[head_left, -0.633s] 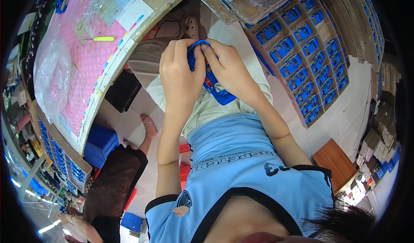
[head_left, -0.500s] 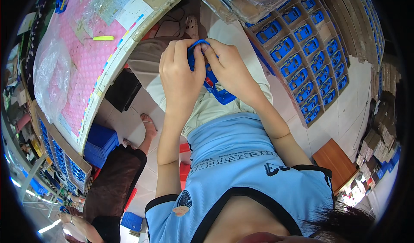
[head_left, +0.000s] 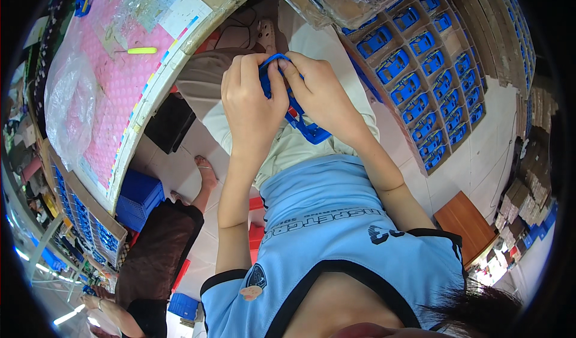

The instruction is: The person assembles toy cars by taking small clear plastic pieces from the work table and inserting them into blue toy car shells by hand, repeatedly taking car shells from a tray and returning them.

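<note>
Both hands meet over the lap, clamped on one blue part; the left hand wraps its top end, and the right hand pinches the same end with thumb and fingertips; the lower end of the blue part sticks out below the right hand, just above the pale shorts.

Since a moment ago almost nothing has moved; the hands are in the same spot, still tight together on the part, and the part hangs the same way; so the work on it looks stuck in the same small step, a press or a fit at the top end, not done yet.

On the right sits a tray with many little boxes, most with a blue car in them; on the left is a table with a pink mat and a yellow pen; another person's foot rests on the floor near the table.
</note>
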A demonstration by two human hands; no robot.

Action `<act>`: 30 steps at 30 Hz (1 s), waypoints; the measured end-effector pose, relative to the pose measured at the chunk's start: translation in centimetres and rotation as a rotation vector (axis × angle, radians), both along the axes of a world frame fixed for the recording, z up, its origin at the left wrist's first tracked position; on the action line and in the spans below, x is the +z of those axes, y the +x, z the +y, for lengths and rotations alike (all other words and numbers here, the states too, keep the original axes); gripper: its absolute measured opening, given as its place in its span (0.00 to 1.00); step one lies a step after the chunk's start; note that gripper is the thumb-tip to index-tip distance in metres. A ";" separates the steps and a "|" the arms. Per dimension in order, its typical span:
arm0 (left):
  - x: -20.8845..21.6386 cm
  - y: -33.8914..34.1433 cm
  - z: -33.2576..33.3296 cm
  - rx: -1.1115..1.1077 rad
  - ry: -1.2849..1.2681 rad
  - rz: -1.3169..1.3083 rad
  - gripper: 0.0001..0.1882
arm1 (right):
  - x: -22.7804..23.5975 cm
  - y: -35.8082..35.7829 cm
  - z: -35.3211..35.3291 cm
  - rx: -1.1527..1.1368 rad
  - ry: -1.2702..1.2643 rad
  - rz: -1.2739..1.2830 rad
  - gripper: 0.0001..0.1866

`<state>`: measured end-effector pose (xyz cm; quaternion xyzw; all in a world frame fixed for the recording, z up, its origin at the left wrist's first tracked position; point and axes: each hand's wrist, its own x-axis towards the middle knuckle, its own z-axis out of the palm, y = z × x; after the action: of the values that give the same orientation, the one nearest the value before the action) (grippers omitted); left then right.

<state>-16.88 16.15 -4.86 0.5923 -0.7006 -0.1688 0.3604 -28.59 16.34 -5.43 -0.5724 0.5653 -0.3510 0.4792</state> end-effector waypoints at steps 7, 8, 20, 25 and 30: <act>-0.2 0.1 -0.1 -0.014 -0.004 -0.015 0.05 | -0.2 0.2 0.1 -0.023 0.002 0.008 0.12; -0.1 0.1 -0.1 -0.026 -0.009 -0.020 0.05 | -0.2 0.2 0.1 -0.020 0.008 0.014 0.12; -0.8 0.1 -0.3 -0.030 -0.113 -0.088 0.04 | -0.8 0.6 0.0 -0.044 -0.044 0.114 0.12; -1.1 0.2 -0.3 -0.022 -0.125 -0.095 0.04 | -1.0 0.7 0.1 -0.046 -0.023 0.122 0.13; -1.4 0.2 -0.1 -0.004 -0.119 -0.093 0.05 | -1.0 0.8 0.3 -0.046 -0.021 0.143 0.12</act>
<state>-16.67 16.09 -6.21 0.5757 -0.7266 -0.1000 0.3614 -27.83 16.62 -6.45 -0.5877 0.6075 -0.3259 0.4234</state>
